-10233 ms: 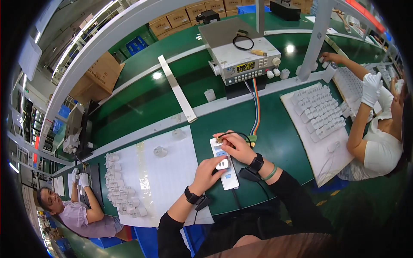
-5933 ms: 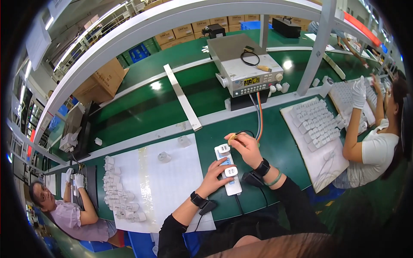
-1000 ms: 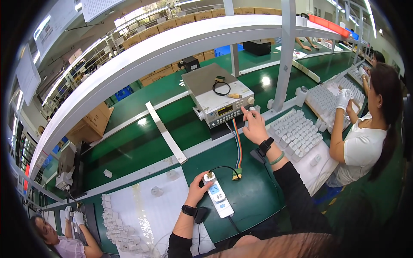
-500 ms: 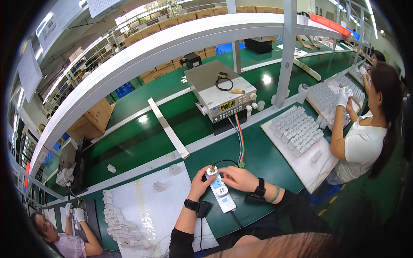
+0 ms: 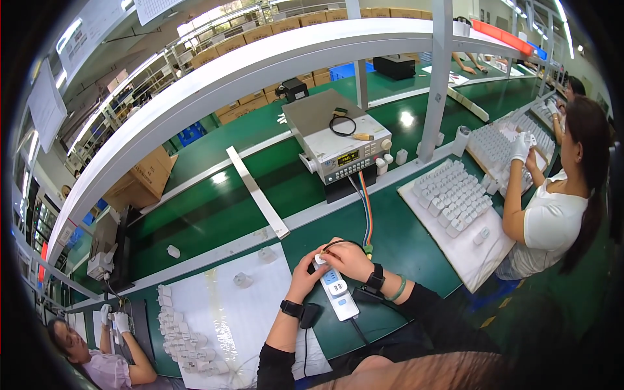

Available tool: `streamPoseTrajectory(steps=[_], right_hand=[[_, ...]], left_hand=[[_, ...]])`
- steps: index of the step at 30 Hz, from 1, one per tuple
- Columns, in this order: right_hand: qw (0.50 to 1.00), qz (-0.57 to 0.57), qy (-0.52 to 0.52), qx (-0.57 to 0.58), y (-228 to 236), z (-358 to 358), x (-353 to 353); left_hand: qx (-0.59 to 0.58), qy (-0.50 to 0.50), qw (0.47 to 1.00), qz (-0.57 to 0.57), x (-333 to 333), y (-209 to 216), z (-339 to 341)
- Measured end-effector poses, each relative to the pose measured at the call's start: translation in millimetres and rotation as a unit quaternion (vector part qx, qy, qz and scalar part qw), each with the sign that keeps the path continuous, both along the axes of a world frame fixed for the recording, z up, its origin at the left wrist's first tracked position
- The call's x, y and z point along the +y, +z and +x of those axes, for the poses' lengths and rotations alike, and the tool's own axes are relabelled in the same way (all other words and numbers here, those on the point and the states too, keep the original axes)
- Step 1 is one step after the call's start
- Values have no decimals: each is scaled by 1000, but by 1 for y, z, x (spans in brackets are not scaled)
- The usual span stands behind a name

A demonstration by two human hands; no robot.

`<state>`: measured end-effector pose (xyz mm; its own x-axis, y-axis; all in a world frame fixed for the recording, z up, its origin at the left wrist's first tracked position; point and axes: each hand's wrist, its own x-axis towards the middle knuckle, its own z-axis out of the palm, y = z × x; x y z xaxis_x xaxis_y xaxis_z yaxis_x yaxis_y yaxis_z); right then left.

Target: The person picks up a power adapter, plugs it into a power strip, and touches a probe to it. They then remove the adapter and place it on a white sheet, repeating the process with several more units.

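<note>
A white power strip (image 5: 345, 309) with blue socket faces lies on the green bench in front of me. A white block with ports (image 5: 337, 286) is plugged in midway along it. At the far end sits a small white charger (image 5: 319, 260), mostly covered by my fingers. My left hand (image 5: 301, 278) is closed round the charger's left side. My right hand (image 5: 353, 261) pinches a cable connector at the charger, the tip hidden by the fingers. The connector's black cable (image 5: 348, 242) arches over that hand towards a green terminal block (image 5: 368, 249).
A grey bench instrument (image 5: 338, 140) stands beyond my hands, coloured wires running down from it. White chargers (image 5: 448, 198) fill a board at right, more (image 5: 185, 338) stand on a white sheet at left. Co-workers sit on both sides. A metal post (image 5: 437, 84) rises behind.
My right hand has moved left and closed on the connector at the charger, and the black cable has risen into an arch. The instrument's display has changed. The view has shifted slightly.
</note>
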<state>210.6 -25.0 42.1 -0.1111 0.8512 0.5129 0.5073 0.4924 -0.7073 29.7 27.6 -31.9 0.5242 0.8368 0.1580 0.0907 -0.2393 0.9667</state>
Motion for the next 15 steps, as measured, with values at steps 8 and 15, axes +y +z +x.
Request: streamPoseTrajectory(steps=[8,15], right_hand=[[1000,-4,-21,16,-7,-3,-1],[981,67,12,182,83,7,-4]], left_hand=[[6,19,1000,15,-3,0,1],[73,31,997,19,-6,29,4]])
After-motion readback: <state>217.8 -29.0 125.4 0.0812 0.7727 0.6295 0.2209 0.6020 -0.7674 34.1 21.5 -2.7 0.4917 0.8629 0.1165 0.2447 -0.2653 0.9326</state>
